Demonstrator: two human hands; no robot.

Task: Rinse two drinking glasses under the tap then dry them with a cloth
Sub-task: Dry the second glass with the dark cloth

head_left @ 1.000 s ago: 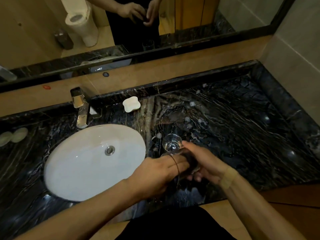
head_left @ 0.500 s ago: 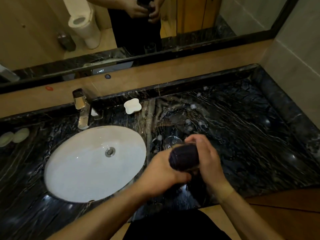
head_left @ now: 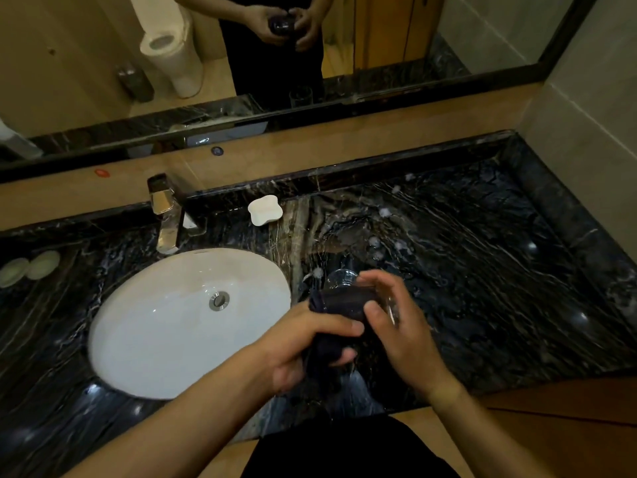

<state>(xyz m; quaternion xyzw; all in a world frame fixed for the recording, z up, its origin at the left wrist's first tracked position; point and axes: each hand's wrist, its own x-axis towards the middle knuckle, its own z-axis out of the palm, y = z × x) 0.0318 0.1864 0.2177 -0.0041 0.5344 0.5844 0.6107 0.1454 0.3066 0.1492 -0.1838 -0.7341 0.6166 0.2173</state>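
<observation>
A clear drinking glass (head_left: 391,307) lies on its side in my right hand (head_left: 405,334), above the black marble counter to the right of the sink. A dark cloth (head_left: 339,301) is stuffed into the glass and trails down out of it. My left hand (head_left: 303,345) is clenched on that trailing part. A second clear glass (head_left: 339,278) stands upright on the counter just behind my hands, partly hidden by them. The chrome tap (head_left: 169,215) stands behind the white oval sink (head_left: 155,339), and no water can be seen running.
A white soap dish (head_left: 264,210) sits by the back ledge, right of the tap. Two pale round pads (head_left: 29,267) lie at the far left. The black marble counter (head_left: 482,270) stretches right to a raised edge and wall. A mirror (head_left: 413,46) runs behind.
The cloth-filled glass turned from mouth-up towards me onto its side. My left hand shifted lower on the cloth. My right fingers spread around the glass.
</observation>
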